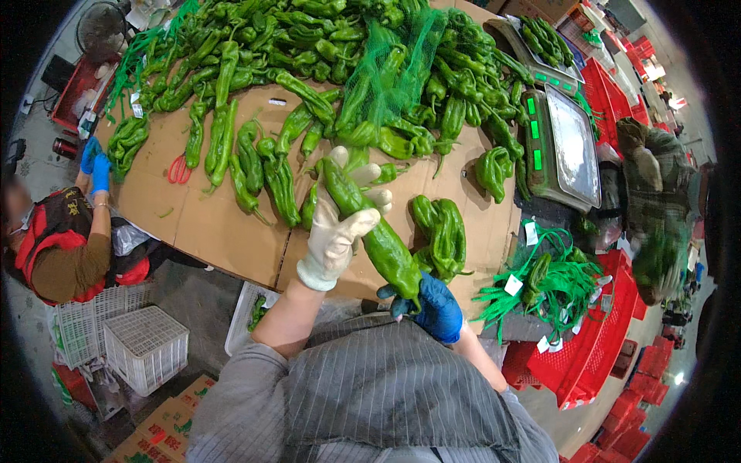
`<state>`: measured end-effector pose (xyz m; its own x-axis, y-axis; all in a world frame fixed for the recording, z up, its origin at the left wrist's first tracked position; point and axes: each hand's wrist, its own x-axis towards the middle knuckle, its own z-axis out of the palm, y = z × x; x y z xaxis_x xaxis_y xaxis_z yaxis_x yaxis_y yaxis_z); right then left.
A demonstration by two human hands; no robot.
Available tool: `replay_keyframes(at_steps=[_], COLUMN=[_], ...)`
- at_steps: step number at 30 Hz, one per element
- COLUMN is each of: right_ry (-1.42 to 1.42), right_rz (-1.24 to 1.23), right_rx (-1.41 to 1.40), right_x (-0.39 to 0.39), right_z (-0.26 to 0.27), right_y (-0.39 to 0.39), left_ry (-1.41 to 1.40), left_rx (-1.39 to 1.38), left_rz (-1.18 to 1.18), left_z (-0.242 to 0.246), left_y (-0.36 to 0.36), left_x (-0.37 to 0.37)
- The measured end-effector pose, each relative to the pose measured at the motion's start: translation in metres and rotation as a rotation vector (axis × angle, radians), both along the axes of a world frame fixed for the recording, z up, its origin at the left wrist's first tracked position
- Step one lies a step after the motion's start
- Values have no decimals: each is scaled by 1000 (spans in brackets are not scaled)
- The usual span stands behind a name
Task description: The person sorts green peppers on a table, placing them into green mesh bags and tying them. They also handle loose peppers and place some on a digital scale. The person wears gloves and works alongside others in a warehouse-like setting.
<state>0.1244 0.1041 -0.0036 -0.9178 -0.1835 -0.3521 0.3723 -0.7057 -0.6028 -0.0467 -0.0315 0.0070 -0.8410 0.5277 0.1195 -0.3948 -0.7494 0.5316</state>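
A long green pepper [376,243] lies slantwise across both my hands, its stem end towards me. My left hand [336,237], in a white glove, has its thumb over the pepper and its fingers behind it. In a blue glove, my right hand [434,309] grips the stem end. A small group of green peppers [443,237] sits just beyond my right hand on the cardboard-covered table [214,231]. Several loose peppers [281,185] lie past my left hand. A green mesh net [399,63] spreads over part of the large pepper heap [289,40].
Two scales stand at the right, the nearer [573,144] with a bare pan. Green net bags [544,283] with white tags lie below it, beside red crates [584,347]. Red scissors [179,169] rest at the left, near a co-worker's blue-gloved hands [97,168]. Another person [660,208] is at the right.
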Motion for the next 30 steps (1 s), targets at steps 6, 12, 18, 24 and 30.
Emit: replay_keyframes(at_steps=[6, 12, 18, 24, 30], right_ry=[-85, -13, 121, 131, -88], right_rz=[-37, -186, -303, -211, -62], right_rx=[-101, 180, 697, 779, 897], right_x=[0, 5, 0, -2, 9], right_z=[-4, -6, 4, 2, -18], right_y=[8, 14, 15, 12, 26], left_ry=[102, 117, -16, -12, -290], left_rx=[53, 25, 13, -201, -10], left_rz=[-165, -210, -131, -45, -241], left_z=[6, 2, -2, -8, -33], left_y=[-4, -12, -6, 1, 3], left_x=[-4, -10, -8, 9, 12])
